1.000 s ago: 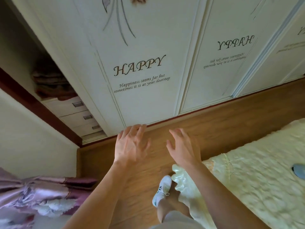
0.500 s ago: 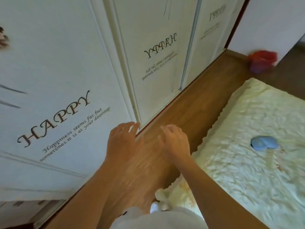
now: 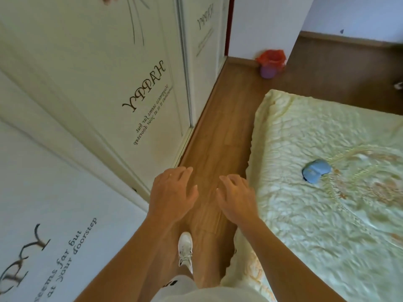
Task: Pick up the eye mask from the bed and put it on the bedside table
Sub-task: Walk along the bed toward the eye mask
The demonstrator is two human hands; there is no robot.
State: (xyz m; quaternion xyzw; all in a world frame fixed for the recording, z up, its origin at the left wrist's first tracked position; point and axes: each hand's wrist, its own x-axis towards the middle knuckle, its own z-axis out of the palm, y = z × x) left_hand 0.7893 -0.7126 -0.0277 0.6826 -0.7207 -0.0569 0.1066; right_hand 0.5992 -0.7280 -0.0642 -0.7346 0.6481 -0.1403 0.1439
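Observation:
A light blue eye mask (image 3: pixel 316 173) lies on the pale green quilted bed (image 3: pixel 305 214) at the right. My left hand (image 3: pixel 173 194) and my right hand (image 3: pixel 236 198) hover palm down over the wooden floor strip beside the bed, fingers spread, holding nothing. The right hand is just left of the bed's edge, well short of the mask. No bedside table is in view.
White sliding wardrobe doors (image 3: pixel 98 94) with "HAPPY" lettering line the left side. A narrow wooden floor strip (image 3: pixel 220 131) runs between wardrobe and bed. A purple bin with a red bag (image 3: pixel 270 64) stands at the far corner. My white shoe (image 3: pixel 185 247) is on the floor.
The view has swung right along the wardrobe, bringing more of the bed and the eye mask into view. Both hands stay raised and empty.

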